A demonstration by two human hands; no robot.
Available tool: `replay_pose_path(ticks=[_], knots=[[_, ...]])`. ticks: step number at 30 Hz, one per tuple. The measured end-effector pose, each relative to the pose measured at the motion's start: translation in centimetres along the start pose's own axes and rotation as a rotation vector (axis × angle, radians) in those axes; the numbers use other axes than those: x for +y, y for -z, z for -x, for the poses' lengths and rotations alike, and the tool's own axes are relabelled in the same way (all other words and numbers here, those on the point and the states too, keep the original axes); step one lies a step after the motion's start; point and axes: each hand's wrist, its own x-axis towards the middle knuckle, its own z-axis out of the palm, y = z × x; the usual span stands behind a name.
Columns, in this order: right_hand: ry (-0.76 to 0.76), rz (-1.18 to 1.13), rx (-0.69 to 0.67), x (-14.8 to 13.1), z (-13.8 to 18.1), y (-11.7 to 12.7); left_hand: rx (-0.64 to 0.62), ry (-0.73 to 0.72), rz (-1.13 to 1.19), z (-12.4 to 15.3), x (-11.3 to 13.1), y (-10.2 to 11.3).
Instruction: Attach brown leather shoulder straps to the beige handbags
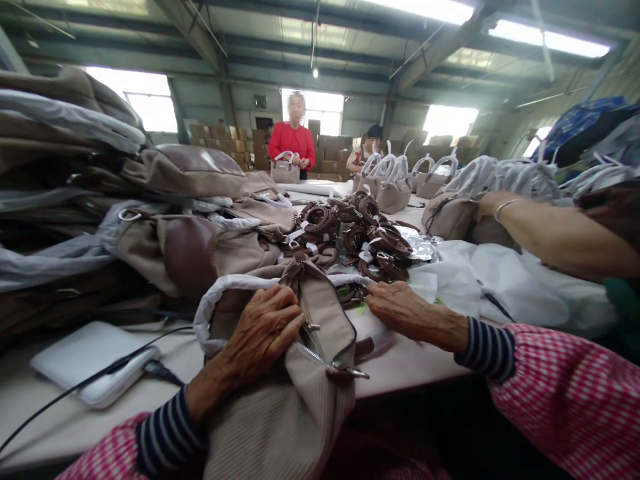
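At the near edge of the surface (407, 367), the beige bag (320, 407) lies tilted toward me, metal zip (311, 352) upward. My left hand (267, 328) rests on its top, fingers bent and close together; whether they pinch the cloth, I cannot tell. My right hand (400, 310) pinches a white-wrapped handle (353, 279) between thumb and fingers. Beyond the bag: heap of coiled brown straps (385, 243). Left: white box (95, 363) with cable, stacked bags behind. Right: a co-worker's arm (565, 227) reaches to another bag.
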Motion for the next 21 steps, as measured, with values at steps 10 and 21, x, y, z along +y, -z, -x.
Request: replay_pose_path(ticks=[10, 21], knots=[[-0.197, -0.17, -0.055, -0.3, -0.4, 1.1, -0.09, 0.116, 0.012, -0.5, -0.6, 0.0], [-0.391, -1.195, 0.064, -3.9, -8.3, 5.7, 0.108, -0.039, -0.152, 0.6, -1.1, -1.4]])
